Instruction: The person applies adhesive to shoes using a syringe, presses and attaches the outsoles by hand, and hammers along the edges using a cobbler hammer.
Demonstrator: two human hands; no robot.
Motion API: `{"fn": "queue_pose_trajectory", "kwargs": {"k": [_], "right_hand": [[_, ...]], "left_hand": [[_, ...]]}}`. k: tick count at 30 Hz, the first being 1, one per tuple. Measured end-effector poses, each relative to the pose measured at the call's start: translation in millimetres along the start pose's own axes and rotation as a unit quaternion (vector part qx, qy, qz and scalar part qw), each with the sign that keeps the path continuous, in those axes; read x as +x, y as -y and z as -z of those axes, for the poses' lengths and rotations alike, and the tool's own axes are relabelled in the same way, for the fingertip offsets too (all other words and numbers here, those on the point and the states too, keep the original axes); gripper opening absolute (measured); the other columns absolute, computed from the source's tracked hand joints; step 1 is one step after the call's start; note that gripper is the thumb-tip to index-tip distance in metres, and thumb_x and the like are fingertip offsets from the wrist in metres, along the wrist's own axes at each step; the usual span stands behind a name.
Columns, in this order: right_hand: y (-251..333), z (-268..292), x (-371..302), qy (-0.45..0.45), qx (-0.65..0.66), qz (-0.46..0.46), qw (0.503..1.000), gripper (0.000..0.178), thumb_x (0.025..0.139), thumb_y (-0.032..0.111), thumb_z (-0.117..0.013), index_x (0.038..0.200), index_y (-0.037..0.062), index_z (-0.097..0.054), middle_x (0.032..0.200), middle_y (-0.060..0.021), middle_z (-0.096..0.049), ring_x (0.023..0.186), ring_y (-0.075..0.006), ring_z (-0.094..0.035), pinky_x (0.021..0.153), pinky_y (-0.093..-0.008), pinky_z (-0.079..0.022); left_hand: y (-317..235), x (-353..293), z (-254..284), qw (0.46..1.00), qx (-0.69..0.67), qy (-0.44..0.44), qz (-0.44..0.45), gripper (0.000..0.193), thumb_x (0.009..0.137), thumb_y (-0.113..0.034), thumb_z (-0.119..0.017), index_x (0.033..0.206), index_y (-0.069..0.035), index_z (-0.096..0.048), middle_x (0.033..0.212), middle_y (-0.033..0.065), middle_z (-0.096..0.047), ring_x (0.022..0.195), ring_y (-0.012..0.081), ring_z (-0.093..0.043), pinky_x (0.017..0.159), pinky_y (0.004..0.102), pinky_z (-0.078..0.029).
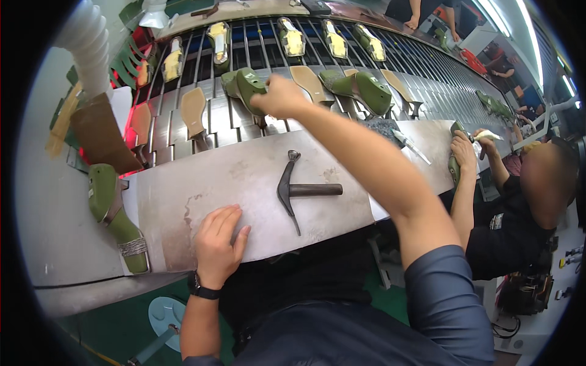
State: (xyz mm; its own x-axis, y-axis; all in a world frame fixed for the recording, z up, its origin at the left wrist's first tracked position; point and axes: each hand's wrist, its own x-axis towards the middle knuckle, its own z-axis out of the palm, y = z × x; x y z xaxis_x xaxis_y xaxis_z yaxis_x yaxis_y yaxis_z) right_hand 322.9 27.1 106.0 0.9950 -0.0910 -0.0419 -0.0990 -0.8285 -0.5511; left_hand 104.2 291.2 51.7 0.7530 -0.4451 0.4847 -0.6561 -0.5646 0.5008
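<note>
My right arm stretches over the bench, and my right hand [284,99] is closed at the side of a green shoe last [249,88] lying on the slatted conveyor; the fingertips are partly hidden. My left hand [220,241] rests on the metal bench [244,177] near its front edge, fingers extended, holding nothing. To its right, a dark-headed hammer [308,190] lies on the bench. Another green last [116,213], with a sparkly strap across it, stands at the bench's left end. Farther right on the conveyor is a second strapped green last [360,90].
Tan soles with heels [194,113] line the conveyor's near side. Yellow-topped lasts [292,39] lie along its far side. A white tube [412,146] lies at the bench's right. There, a co-worker's hands [465,152] hold a green last and a white item. A white hose [85,52] hangs upper left.
</note>
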Motion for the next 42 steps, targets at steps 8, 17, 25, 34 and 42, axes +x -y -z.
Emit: {"fn": "queue_pose_trajectory", "kwargs": {"k": [8, 17, 25, 34, 42], "right_hand": [[-181, 213, 76, -0.052, -0.386, 0.004, 0.921, 0.037, 0.088, 0.035, -0.066, 0.103, 0.0016, -0.075, 0.102, -0.0227, -0.075, 0.099, -0.0387, -0.072, 0.087, -0.0497, -0.056], [-414, 195, 81, 0.042, -0.439, -0.221, 0.870, 0.032, 0.084, 0.014, -0.069, 0.107, -0.0077, -0.068, 0.111, -0.0316, -0.072, 0.107, -0.0452, -0.070, 0.093, -0.0496, -0.056], [-498, 266, 141, -0.244, -0.329, -0.207, 0.888, 0.042, 0.099, 0.032, -0.053, 0.116, -0.0049, -0.063, 0.106, -0.0337, -0.071, 0.104, -0.0534, -0.067, 0.094, -0.0580, -0.051], [-504, 263, 312, -0.095, -0.331, -0.090, 0.935, 0.095, 0.088, 0.062, -0.074, 0.145, -0.0083, -0.044, 0.122, -0.0309, -0.068, 0.112, -0.0465, -0.067, 0.099, -0.0503, -0.052], [-456, 217, 324, -0.136, -0.351, -0.168, 0.911, 0.102, 0.081, 0.057, -0.078, 0.150, -0.0066, -0.038, 0.133, -0.0359, -0.060, 0.122, -0.0499, -0.062, 0.102, -0.0521, -0.051]], "left_hand": [[0, 13, -2, 0.998, 0.038, 0.039, -0.005, 0.036, 0.079, -0.008, -0.078, 0.112, 0.004, -0.070, 0.115, 0.0180, -0.071, 0.108, 0.0376, -0.067, 0.092, 0.0467, -0.054], [10, 59, 2, 0.986, -0.012, 0.146, 0.076, 0.040, 0.081, -0.012, -0.075, 0.117, 0.004, -0.066, 0.114, 0.0198, -0.070, 0.095, 0.0374, -0.065, 0.084, 0.0448, -0.053], [23, 107, -26, 0.982, 0.018, 0.146, 0.115, 0.024, 0.089, -0.012, -0.076, 0.110, -0.002, -0.075, 0.099, 0.0163, -0.070, 0.081, 0.0349, -0.068, 0.072, 0.0441, -0.057], [41, 89, -35, 0.979, 0.024, 0.153, 0.135, 0.030, 0.072, -0.015, -0.075, 0.100, -0.006, -0.069, 0.088, 0.0101, -0.059, 0.070, 0.0291, -0.058, 0.059, 0.0425, -0.046], [34, 106, -29, 0.980, 0.067, 0.105, 0.154, 0.029, 0.071, -0.016, -0.082, 0.099, -0.012, -0.075, 0.086, 0.0010, -0.065, 0.063, 0.0192, -0.060, 0.056, 0.0313, -0.047]]}}
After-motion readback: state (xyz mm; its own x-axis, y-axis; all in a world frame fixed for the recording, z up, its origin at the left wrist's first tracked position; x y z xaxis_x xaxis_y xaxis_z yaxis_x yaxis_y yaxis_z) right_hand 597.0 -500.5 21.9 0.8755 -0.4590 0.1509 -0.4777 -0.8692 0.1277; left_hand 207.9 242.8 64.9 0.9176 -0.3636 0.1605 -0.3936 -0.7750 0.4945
